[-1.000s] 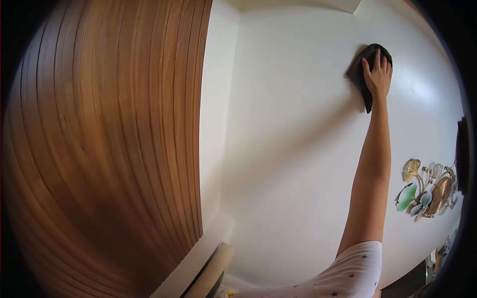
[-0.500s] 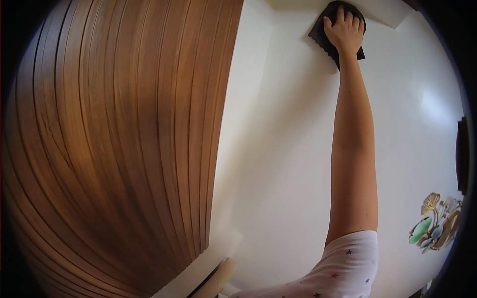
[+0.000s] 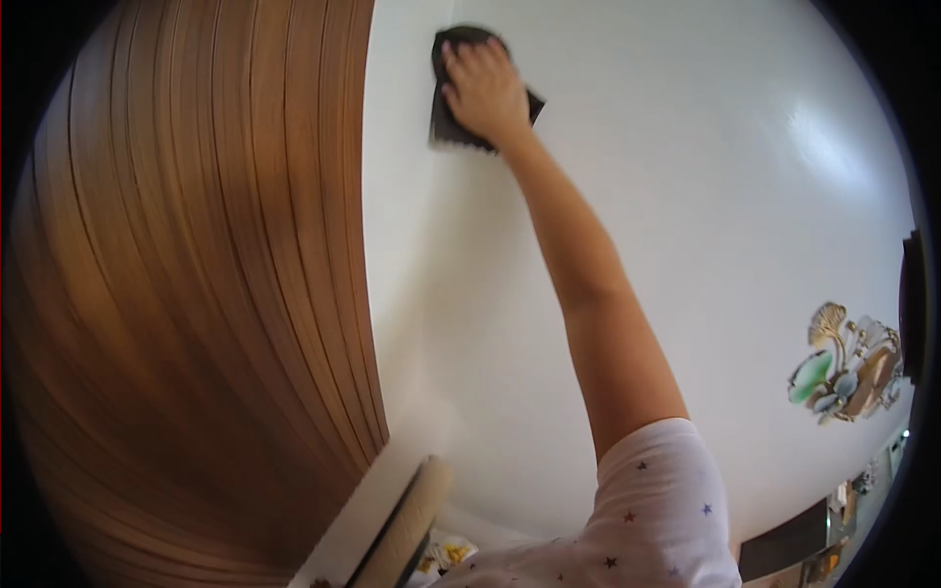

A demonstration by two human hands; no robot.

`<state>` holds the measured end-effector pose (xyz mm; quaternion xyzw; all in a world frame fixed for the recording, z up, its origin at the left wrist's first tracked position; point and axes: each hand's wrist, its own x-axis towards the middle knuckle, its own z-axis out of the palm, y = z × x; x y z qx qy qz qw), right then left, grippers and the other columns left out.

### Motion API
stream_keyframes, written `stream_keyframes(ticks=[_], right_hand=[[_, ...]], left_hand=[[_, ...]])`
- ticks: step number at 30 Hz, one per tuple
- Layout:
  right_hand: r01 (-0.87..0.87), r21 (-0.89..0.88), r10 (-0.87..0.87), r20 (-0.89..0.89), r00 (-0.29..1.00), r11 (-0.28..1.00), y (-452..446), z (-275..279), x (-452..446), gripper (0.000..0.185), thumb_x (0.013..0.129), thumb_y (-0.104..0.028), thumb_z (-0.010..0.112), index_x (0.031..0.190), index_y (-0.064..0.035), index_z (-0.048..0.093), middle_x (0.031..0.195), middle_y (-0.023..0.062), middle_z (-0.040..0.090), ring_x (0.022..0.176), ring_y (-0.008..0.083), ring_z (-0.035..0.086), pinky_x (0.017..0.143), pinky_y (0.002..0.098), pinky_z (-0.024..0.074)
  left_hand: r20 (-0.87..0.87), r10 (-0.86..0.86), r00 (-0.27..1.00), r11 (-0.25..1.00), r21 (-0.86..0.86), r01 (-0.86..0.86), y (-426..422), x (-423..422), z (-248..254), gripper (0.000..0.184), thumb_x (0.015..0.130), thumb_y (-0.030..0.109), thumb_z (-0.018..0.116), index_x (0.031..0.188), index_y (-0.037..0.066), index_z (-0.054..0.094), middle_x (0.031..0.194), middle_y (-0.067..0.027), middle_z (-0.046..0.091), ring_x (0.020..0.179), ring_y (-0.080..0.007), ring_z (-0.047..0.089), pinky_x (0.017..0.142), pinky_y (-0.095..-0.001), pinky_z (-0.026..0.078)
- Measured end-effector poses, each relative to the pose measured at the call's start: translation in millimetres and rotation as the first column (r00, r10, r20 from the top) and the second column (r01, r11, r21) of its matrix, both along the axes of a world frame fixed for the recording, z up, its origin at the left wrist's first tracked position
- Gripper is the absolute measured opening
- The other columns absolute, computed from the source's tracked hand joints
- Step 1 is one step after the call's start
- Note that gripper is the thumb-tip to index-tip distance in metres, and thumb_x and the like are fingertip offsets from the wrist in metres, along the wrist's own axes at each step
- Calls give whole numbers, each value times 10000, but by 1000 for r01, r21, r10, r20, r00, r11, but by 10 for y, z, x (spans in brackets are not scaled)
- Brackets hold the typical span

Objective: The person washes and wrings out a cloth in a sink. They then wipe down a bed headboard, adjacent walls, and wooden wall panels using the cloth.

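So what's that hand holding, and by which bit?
A dark cloth: the right hand lies over its upper and middle part, seemingly pressing it against the white wall, not pinching an edge.

We saw bright glare (image 3: 828,147) on the right of the white wall (image 3: 686,216), a soft shadow (image 3: 426,265) left of the arm (image 3: 593,294), slight blur around the dark cloth (image 3: 455,127), and lens-bent planks (image 3: 225,245) far left.
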<state>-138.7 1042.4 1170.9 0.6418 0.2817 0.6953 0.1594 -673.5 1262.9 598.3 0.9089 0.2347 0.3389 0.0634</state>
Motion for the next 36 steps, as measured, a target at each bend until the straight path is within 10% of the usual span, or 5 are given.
stream_keyframes(ticks=[10,17,20,23,36], right_hand=[[-51,-457,-250,-573,781,888,-1026,-2774,-776,509,721,-231,667,1217,-192,561,1077,14,567,1083,191,497,1102,392,265],[272,31,-256,-248,934,962,-2343,-481,-1644,550,815,-276,577,1341,-203,434,1262,93,531,1219,271,449,1082,551,203],[740,125,-725,-148,672,661,-3032,391,-1942,613,900,-489,441,1434,-232,287,1362,118,455,1257,305,419,1086,542,182],[676,196,-648,-195,737,710,-3606,658,-1876,637,898,-489,408,1456,-230,241,1437,136,357,1325,351,316,1099,500,173],[43,-217,-180,-667,723,975,-2374,-3367,-1578,546,737,-271,625,1263,-179,514,1032,90,558,971,269,542,1016,471,343]], left_hand=[[-148,35,988,986,-154,-58,105,-192,-775,398,876,119,458,1258,12,492,1302,-173,496,1229,-335,450,1010,-452,356],[-140,57,989,978,-191,-83,75,-219,-687,453,881,121,464,1323,29,428,1327,-157,476,1229,-320,451,1019,-446,348],[-171,54,984,983,-163,-82,78,-200,-671,440,890,125,458,1321,36,431,1330,-150,473,1230,-314,451,1018,-443,349],[-175,51,983,991,-111,-71,90,-186,-760,406,906,131,446,1303,45,449,1327,-145,478,1232,-310,450,1013,-444,352],[-196,21,980,999,-32,-28,157,-139,-893,362,938,202,382,1228,40,526,1301,-151,503,1223,-329,457,998,-459,362]])
